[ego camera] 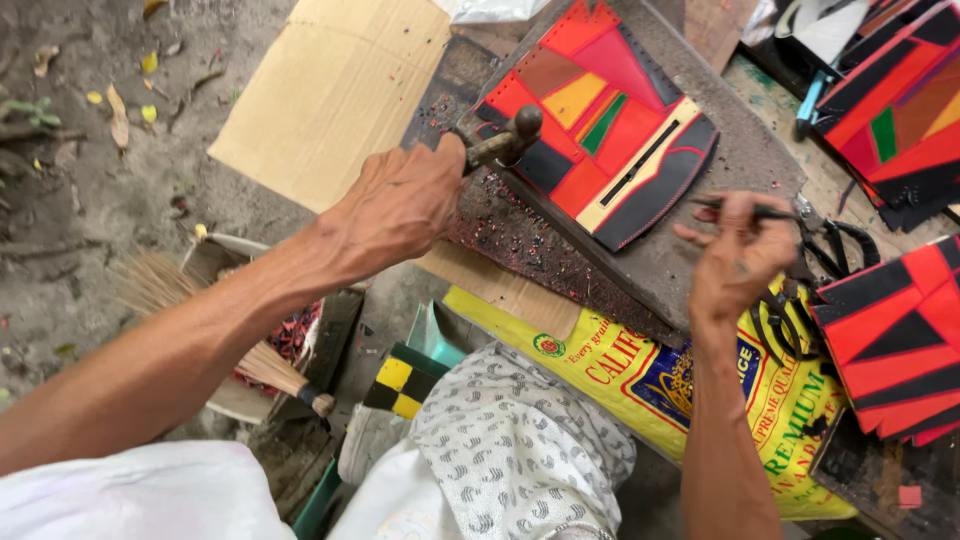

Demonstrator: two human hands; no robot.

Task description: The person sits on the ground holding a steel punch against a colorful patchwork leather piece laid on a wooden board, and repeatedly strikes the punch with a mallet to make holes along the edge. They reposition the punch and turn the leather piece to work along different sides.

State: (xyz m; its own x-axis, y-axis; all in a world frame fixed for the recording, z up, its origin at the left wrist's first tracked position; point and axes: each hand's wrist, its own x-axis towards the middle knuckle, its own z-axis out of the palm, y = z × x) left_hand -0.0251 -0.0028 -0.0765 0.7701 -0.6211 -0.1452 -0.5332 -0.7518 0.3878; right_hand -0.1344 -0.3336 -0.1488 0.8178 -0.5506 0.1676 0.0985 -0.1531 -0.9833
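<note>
Now the left hand (pixel 400 205) grips a hammer (pixel 505 140) just left of the patchwork piece (pixel 600 125), while the right hand (pixel 740 255) pinches a thin punch (pixel 745 208) beside its right edge.

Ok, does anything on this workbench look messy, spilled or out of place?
Yes: small dark and red scraps are scattered over the stone slab beside the patchwork leather piece, near the left hand gripping a hammer. The right hand holds a thin dark tool. The leather piece itself looks intact.
</note>
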